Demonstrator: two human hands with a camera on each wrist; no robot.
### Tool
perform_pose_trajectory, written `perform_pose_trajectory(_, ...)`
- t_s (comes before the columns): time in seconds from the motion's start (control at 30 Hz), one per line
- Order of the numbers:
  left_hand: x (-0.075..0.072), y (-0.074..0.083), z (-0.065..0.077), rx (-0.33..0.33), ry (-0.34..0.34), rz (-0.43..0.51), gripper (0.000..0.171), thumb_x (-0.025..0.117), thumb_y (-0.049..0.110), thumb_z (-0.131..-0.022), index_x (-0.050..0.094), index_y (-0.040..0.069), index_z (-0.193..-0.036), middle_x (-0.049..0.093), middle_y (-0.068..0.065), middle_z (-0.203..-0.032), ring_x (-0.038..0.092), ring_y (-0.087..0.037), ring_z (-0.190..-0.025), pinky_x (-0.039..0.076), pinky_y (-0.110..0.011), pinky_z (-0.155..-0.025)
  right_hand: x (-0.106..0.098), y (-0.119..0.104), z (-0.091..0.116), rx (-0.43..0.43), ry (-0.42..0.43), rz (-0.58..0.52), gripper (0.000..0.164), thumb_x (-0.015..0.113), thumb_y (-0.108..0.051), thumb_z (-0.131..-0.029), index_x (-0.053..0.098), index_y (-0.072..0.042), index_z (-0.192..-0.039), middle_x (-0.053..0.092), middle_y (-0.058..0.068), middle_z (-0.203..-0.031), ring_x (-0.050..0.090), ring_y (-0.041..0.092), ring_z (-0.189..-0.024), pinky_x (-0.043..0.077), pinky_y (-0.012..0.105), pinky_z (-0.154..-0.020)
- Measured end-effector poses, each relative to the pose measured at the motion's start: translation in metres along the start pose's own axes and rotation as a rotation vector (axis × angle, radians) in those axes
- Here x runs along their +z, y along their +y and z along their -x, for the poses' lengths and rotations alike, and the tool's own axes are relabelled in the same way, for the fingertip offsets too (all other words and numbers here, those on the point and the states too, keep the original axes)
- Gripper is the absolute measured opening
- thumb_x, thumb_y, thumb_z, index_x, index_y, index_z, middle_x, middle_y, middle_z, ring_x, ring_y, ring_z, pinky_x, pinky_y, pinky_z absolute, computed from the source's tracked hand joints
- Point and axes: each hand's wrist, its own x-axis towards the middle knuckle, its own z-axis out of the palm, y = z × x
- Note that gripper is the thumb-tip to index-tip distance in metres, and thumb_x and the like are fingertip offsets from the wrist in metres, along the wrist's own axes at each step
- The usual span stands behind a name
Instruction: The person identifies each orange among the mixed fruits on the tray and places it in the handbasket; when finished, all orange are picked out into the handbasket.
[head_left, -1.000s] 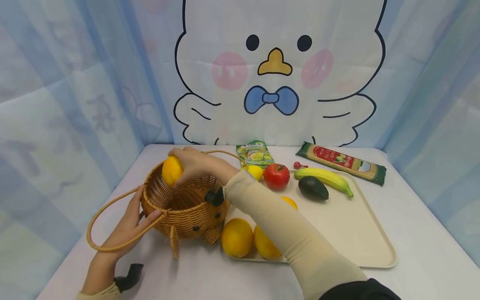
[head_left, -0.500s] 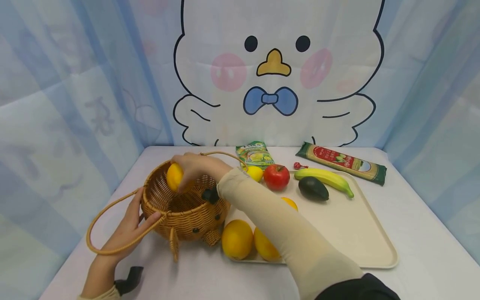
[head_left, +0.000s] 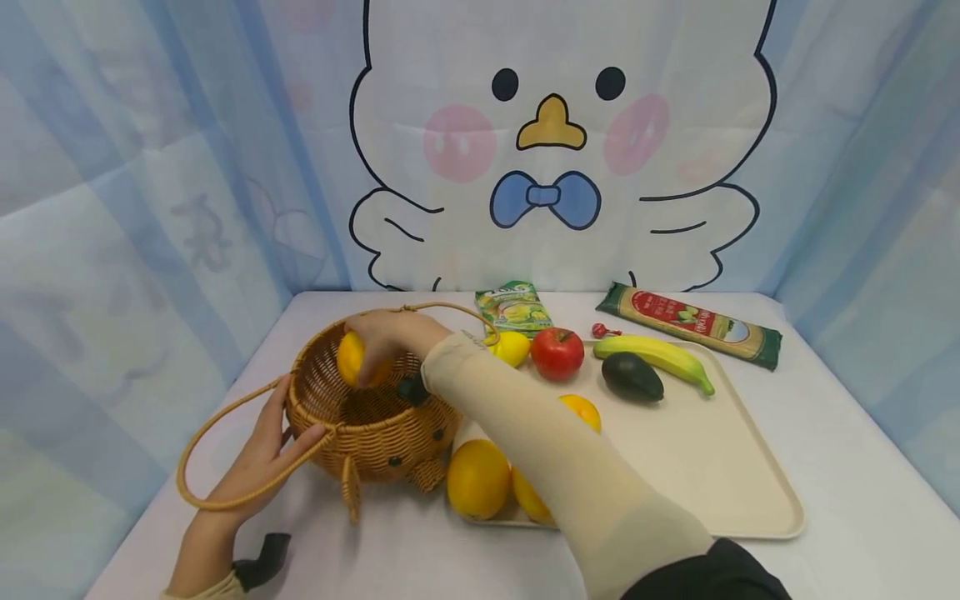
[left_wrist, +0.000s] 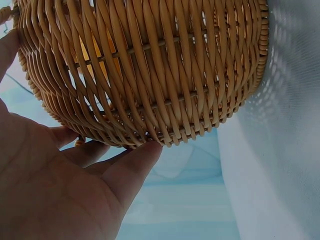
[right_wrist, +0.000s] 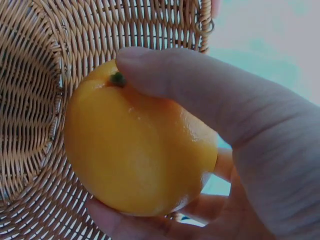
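An orange fruit (right_wrist: 130, 145) with a small green stem is held in my right hand (head_left: 393, 333), inside the mouth of the wicker basket (head_left: 367, 446). In the right wrist view, my thumb lies beside the stem and the fingers curl round the far side. The woven wall is close behind the fruit; whether they touch I cannot tell. My left hand (head_left: 258, 458) rests against the basket's left side, thumb near the rim by the loop handle (head_left: 197, 492). In the left wrist view, its extended fingers (left_wrist: 132, 167) touch the weave from outside.
Right of the basket, a cream tray (head_left: 720, 467) bears several fruits, including an apple (head_left: 557, 354), a banana (head_left: 660, 354) and an avocado (head_left: 632, 377). My right forearm crosses the tray's left part. Behind it lie a green packet (head_left: 513, 308) and a long package (head_left: 693, 325).
My right hand has moved slightly right and down with the orange fruit, deeper into the basket. The left hand stays at the basket's side. The head view has shifted a little.
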Motion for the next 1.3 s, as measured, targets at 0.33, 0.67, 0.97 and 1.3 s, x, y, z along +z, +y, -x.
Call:
perform_pose_trajectory(0.33, 0.003, -0.001, 0.001, 0.001, 0.005, -0.002, 0.088, 0.051, 0.036, -0.096, -0.015, 0.015, -0.151, -0.009, -0.019, -0.158, 0.001, -0.043, -0.145, 0.026, -0.071, -0.105, 0.017, 0.009, -0.012, 0.077, 0.003, -0.032, 0.076, 0.072, -0.032, -0.078, 0.034, -0.019, -0.143, 0.054, -0.001, -0.109, 0.052, 0.015, -0.092, 0.046, 0.026, -0.070)
perform_pose_trajectory(0.67, 0.003, 0.002, -0.003, 0.009, 0.001, -0.002, 0.089, 0.051, 0.036, -0.096, -0.016, 0.016, -0.150, -0.012, -0.017, -0.158, -0.001, -0.043, -0.145, 0.025, -0.070, -0.105, 0.027, 0.015, -0.014, 0.116, 0.012, -0.023, 0.086, 0.071, -0.036, -0.078, 0.025, -0.021, -0.149, 0.051, 0.000, -0.123, 0.050, 0.015, -0.096, 0.046, 0.028, -0.071)
perform_pose_trajectory(0.97, 0.002, 0.000, -0.002, 0.002, 0.003, 0.006, 0.089, 0.051, 0.036, -0.096, -0.017, 0.016, -0.150, -0.013, -0.017, -0.158, -0.001, -0.042, -0.145, 0.025, -0.070, -0.106, 0.027, 0.014, -0.013, 0.150, -0.068, 0.039, 0.088, 0.066, -0.034, -0.083, 0.012, -0.025, -0.153, 0.022, -0.002, -0.157, 0.034, 0.016, -0.135, 0.040, 0.030, -0.085)
perform_pose_trajectory(1.3, 0.001, -0.001, -0.002, 0.025, 0.014, 0.005, 0.088, 0.051, 0.034, -0.096, -0.015, 0.016, -0.150, -0.010, -0.018, -0.158, 0.001, -0.043, -0.145, 0.025, -0.071, -0.105, 0.028, 0.014, -0.014, 0.178, -0.111, 0.028, 0.085, 0.068, -0.033, -0.083, 0.019, -0.025, -0.151, 0.031, -0.003, -0.153, 0.043, 0.014, -0.123, 0.044, 0.030, -0.085)
